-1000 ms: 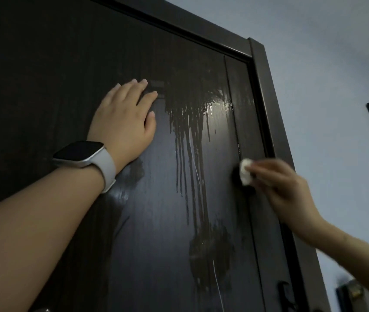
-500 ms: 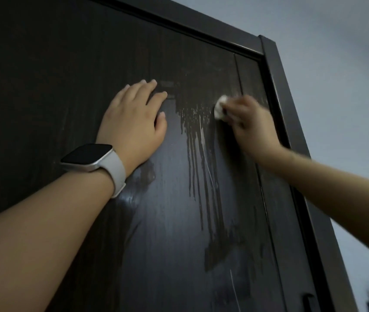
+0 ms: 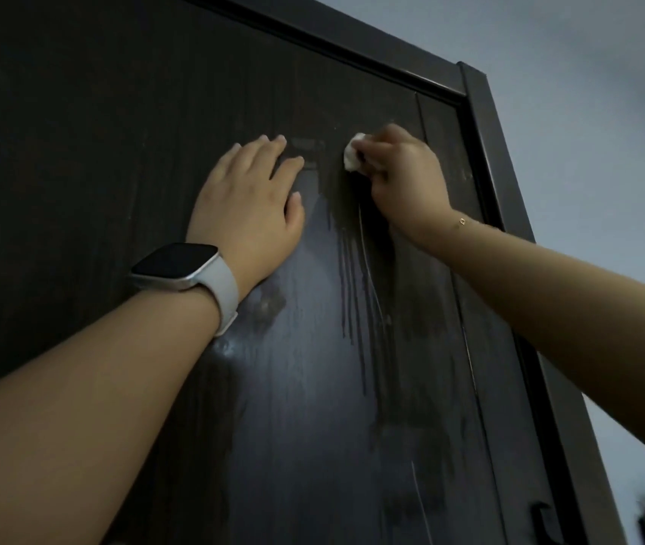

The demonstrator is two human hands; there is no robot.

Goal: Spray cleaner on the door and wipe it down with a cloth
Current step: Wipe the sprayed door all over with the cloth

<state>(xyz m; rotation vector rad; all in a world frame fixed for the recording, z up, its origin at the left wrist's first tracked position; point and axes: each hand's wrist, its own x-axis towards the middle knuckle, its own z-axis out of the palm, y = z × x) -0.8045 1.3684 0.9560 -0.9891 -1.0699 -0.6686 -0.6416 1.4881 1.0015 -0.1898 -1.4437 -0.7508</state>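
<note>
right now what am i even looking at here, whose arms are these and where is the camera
The camera sits on a person's head and looks forward at their own two arms, so you see what they see. In front is a dark wooden door in its frame, streaked with wet cleaner drips. The left hand, with a white smartwatch on the wrist, lies flat against the door. The right hand grips a small white cloth and presses it to the door beside the left hand's fingertips. A pale wall shows at the right.
</note>
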